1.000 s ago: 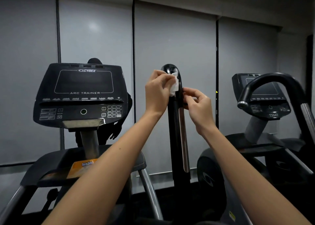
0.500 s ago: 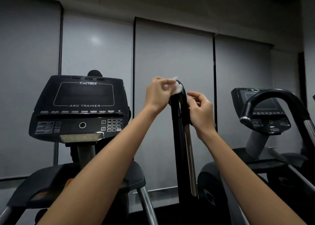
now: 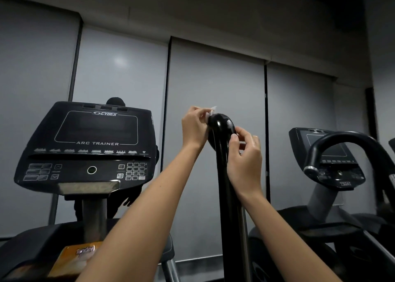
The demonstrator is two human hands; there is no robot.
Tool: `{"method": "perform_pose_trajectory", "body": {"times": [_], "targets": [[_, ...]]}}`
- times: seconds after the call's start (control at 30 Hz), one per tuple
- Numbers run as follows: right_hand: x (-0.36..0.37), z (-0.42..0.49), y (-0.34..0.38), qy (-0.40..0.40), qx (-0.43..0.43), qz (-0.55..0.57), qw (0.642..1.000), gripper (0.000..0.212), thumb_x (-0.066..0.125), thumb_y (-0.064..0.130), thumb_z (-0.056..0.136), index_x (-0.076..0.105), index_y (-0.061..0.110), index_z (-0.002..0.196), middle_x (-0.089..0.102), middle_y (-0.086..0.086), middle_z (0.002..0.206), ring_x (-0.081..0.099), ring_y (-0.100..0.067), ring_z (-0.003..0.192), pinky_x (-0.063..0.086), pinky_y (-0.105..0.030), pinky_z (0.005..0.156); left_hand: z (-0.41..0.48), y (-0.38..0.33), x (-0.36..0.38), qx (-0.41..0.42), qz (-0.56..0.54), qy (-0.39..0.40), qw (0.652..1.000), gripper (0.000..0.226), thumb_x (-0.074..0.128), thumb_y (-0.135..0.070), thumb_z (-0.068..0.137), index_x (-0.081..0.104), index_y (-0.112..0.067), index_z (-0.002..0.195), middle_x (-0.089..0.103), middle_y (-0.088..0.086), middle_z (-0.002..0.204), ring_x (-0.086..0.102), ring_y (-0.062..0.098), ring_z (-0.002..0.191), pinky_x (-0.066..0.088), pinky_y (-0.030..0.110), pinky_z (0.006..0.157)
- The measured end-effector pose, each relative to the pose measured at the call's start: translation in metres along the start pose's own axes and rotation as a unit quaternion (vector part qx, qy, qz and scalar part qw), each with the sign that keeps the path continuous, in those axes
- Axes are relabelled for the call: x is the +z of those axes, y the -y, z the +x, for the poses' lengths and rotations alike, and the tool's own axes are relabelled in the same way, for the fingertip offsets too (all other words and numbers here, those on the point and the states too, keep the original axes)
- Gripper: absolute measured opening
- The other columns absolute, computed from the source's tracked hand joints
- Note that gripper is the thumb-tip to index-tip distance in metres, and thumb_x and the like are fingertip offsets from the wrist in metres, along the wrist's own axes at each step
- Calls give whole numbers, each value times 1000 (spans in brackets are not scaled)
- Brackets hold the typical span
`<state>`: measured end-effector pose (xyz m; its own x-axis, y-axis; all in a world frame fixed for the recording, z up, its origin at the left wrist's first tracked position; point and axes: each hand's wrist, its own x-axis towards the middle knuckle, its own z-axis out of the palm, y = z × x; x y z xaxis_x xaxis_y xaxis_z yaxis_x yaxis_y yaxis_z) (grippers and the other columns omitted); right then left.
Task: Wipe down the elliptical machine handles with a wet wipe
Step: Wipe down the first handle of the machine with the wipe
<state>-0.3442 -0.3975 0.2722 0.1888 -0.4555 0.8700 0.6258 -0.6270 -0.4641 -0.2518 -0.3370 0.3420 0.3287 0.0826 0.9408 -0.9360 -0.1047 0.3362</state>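
**Wipe pressed to the crown of the upright handle**

Grey roller blinds (image 3: 213, 110) fill the wall behind everything. Taking the middle of the view as the clock's centre, the large black console (image 3: 89, 149) marked "CYBEX" and "ARC TRAINER" sits at nine o'clock, its screen dark. A second machine (image 3: 327, 160) stands at three o'clock, with a curved handle (image 3: 342, 140) arching in front of its smaller console.

The task's black, glossy handle (image 3: 226, 196) rises from six o'clock to a rounded top just right of centre. Both bare forearms reach up to it from the bottom edge.

The right hand (image 3: 245, 160) is at the handle's three o'clock side, just below the top. Its thumb lies on the front face and its fingers curl round behind, clamped on the post.

The left hand (image 3: 193, 127) is at the top's nine o'clock side, fingers bent and bunched together, pinching the wet wipe (image 3: 210, 113) against the crown.

An orange packet (image 3: 79, 258) lies at seven o'clock on the ledge below the console.

Only a small white corner of the wipe shows, at eleven o'clock on the handle's top, above the fingertips.
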Motion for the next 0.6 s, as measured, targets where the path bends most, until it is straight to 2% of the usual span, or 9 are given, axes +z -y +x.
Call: {"method": "perform_pose_trajectory", "body": {"times": [0.1, 0.2, 0.3, 0.4, 0.47, 0.53, 0.6], "targets": [[-1, 0, -3, 6, -4, 0, 1000, 32, 42, 22, 98, 53, 11, 126, 47, 4, 109, 52, 1, 86, 45, -23, 87, -2, 21, 12, -87, -60, -12, 994, 21, 60, -18, 90, 69, -3, 102, 62, 14, 104, 62, 21, 93, 48, 24, 84], [-1, 0, -5, 8, -10, 1, 1000, 32, 42, 22, 98, 53, 11, 126, 48, 3, 109, 53, 1, 84, 46, -24, 86, -9, 38, 22, -165, -130, -30, 977, 21, 58, -17, 90, 68, -4, 104, 67, 13, 105, 63, 22, 96, 51, 32, 89], [-1, 1, -5, 8, -14, -1, 1000, 33, 42, 22, 98, 53, 10, 126, 49, 2, 111, 53, 2, 84, 47, -29, 92, -20, 50, 32, -223, -168, -10, 960, 24, 53, -19, 94, 69, -3, 102, 71, 13, 98, 66, 19, 89, 53, 26, 81], [-2, 1, -4, 11, -12, 1, 1000, 32, 42, 22, 98, 53, 11, 126, 48, 2, 111, 53, 3, 85, 46, -26, 92, -23, 55, 34, -278, -243, -13, 929, 27, 61, -23, 90, 67, -2, 106, 71, 15, 102, 66, 20, 90, 55, 16, 71], [-2, 1, -4, 13, -12, 2, 1000, 32, 42, 22, 98, 53, 10, 126, 48, 2, 111, 53, 3, 83, 45, -23, 90, -22, 47, 30, -280, -299, -40, 911, 32, 66, -23, 86, 64, 0, 109, 70, 14, 102, 66, 18, 89, 53, 11, 66], [-3, 1, -4, 13, -10, 6, 1000, 33, 43, 22, 98, 53, 9, 126, 48, 2, 112, 53, 4, 82, 45, -20, 88, -20, 37, 25, -255, -326, -66, 908, 30, 66, -23, 87, 64, -1, 108, 69, 12, 99, 65, 15, 85, 55, 16, 72], [-3, 2, -5, 15, -3, 16, 1000, 33, 43, 22, 98, 52, 9, 127, 48, 2, 112, 53, 4, 83, 46, -16, 86, -22, 29, 24, -208, -305, -83, 926, 20, 62, -19, 89, 65, -9, 106, 68, 10, 100, 65, 17, 90, 55, 25, 81]]}}
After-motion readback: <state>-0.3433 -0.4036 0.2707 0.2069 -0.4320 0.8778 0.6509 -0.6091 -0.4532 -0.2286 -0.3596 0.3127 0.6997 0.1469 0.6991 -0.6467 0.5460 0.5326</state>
